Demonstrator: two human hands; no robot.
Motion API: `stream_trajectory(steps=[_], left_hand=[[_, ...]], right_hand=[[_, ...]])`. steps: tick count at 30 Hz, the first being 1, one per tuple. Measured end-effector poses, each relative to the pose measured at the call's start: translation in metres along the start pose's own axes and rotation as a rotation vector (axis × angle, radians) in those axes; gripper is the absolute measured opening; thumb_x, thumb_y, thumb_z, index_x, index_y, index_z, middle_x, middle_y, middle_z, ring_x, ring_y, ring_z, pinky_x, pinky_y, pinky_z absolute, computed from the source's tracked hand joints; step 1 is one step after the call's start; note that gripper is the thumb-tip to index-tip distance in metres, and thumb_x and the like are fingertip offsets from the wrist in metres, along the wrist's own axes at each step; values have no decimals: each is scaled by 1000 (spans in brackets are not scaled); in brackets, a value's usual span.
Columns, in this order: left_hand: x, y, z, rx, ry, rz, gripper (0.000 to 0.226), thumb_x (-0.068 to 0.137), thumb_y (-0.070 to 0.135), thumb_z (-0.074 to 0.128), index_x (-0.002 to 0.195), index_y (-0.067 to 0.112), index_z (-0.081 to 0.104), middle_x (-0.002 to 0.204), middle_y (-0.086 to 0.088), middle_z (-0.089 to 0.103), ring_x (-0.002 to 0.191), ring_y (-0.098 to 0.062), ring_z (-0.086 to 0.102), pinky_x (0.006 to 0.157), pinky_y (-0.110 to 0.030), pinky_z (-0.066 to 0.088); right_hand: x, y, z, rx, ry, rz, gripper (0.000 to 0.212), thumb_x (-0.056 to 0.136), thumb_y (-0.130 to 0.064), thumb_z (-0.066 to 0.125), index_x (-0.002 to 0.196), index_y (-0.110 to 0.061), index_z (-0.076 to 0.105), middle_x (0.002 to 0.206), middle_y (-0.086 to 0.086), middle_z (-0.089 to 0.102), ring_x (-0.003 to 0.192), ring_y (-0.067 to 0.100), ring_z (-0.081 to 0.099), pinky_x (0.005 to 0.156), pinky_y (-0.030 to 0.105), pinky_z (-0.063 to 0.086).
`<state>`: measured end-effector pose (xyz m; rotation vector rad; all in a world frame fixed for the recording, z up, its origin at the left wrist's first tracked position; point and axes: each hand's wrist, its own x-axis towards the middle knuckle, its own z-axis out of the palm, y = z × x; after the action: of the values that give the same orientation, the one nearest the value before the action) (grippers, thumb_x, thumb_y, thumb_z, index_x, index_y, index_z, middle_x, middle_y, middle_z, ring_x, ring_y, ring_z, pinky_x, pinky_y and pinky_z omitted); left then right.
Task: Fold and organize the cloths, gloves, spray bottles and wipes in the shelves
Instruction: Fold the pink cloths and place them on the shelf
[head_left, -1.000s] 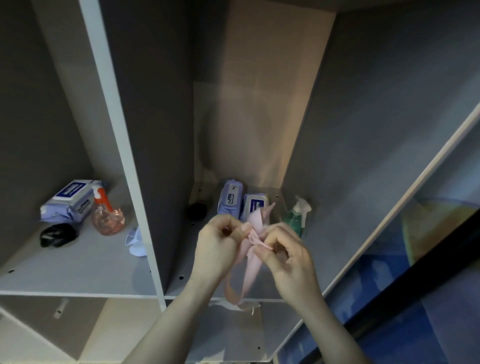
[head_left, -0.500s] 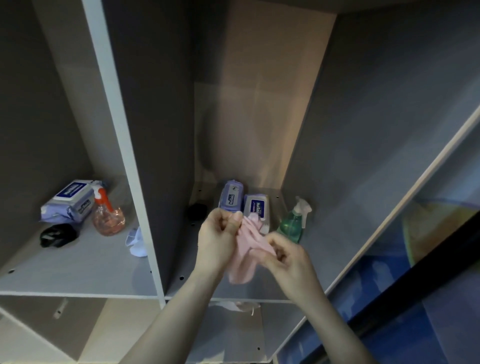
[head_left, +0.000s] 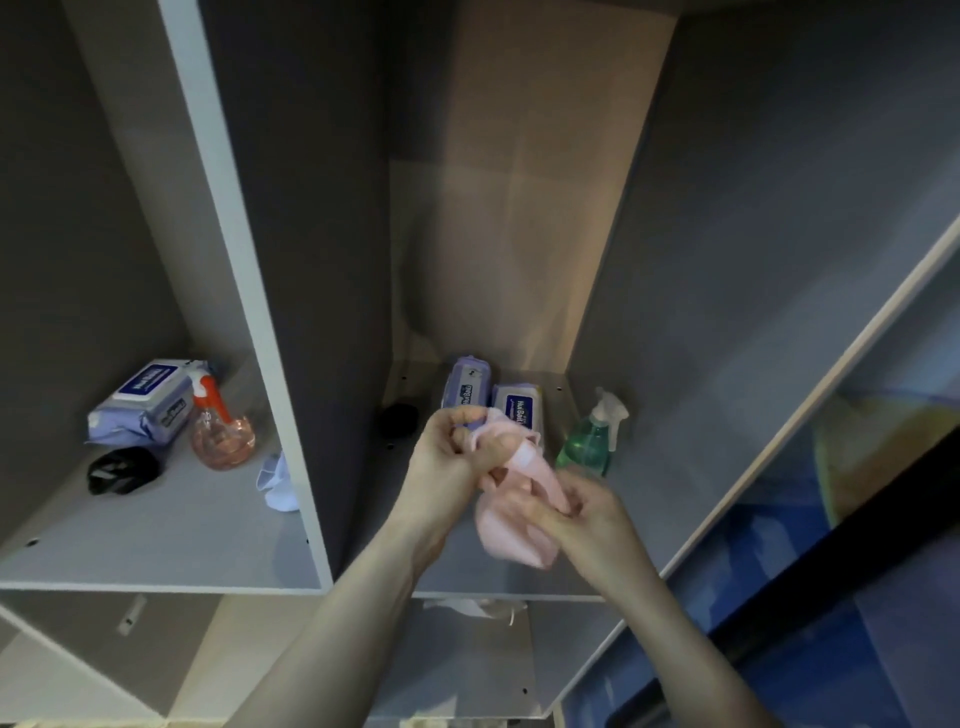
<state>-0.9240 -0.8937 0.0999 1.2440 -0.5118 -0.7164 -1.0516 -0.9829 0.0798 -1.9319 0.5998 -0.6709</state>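
Fingers (head_left: 470, 426) of both hands curl tight, pinching a bunched, folded pale-pink cloth (head_left: 511, 530) before the shelf (head_left: 156, 561).

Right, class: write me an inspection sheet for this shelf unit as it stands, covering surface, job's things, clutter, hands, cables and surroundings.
Surface: grey shelf board, two compartments split by a divider.
Job's things: pink cloth held in front of the right compartment; two wipes packs and green spray bottle in the right compartment; one wipes pack, orange spray bottle, black item and white item in the left.
Clutter: dark object, too dim to identify.
Hands: left hand and right hand both pinch the cloth.
Cables: nothing seen.
Surroundings: lower shelf with something white.
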Motion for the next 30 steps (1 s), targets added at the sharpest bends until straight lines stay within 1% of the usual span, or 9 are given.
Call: stream_trajectory(steps=[3,6,8,10,13,16,20,26,30], left_hand=[[-1,2,-13,255,-106,52,32,77,8,76,108,10,67,90,-6,70,75,-14,68,66,-21,54],[-2,3,-16,309,-110,81,15,86,15,67,90,3,74,74,-9,73,62,-10,67,60,-21,53],[4,-1,-18,154,25,-4,25,92,25,60,94,4,74,69,-5,67,58,-9,63,57,-24,52],[11,-2,-25,-194,133,-142,33,95,35,53,102,7,70,77,-7,67,63,-13,64,60,-30,54],[13,-2,-34,-231,146,-160,34,97,37,48,107,11,67,90,-9,70,76,-21,67,60,-30,53],[5,2,-20,-11,25,-69,35,91,37,56,88,4,68,71,-10,66,63,-16,63,58,-27,53],[0,11,-5,65,-93,-9,38,88,31,59,82,-5,70,69,-15,67,59,-16,61,54,-21,51],[-6,10,-7,84,-122,-89,33,88,36,59,76,9,73,56,-10,60,50,-20,55,52,-25,47],[6,6,-28,16,144,-120,32,93,33,57,71,13,68,45,-2,42,43,-13,37,49,-25,34]], right_hand=[[4,5,-10,-182,77,-66,12,86,-26,68,83,-35,62,85,-17,60,89,6,56,75,15,40],[2,-3,-12,4,38,6,10,91,-34,58,88,-43,59,94,-21,61,85,-12,59,74,3,40],[2,-2,-12,170,32,89,20,96,-32,44,91,-38,63,89,-17,66,76,-15,60,67,3,43],[3,4,-18,365,168,138,38,93,-41,38,88,-22,70,81,-5,73,74,3,67,66,17,50],[4,9,-28,376,311,74,46,88,-52,50,80,-10,68,82,-1,73,81,19,65,72,25,53],[2,3,-15,302,118,-33,31,86,-42,61,108,-21,63,107,-5,69,104,10,63,89,26,49],[13,-10,0,98,30,-189,52,80,-25,74,126,-39,54,127,-22,55,123,-1,48,97,14,40],[21,-13,1,186,165,-65,11,85,-6,68,76,-13,67,69,-9,67,66,1,59,64,15,45],[27,-13,-23,523,407,93,20,91,-4,55,74,-15,57,74,-5,66,58,3,57,54,18,44]])
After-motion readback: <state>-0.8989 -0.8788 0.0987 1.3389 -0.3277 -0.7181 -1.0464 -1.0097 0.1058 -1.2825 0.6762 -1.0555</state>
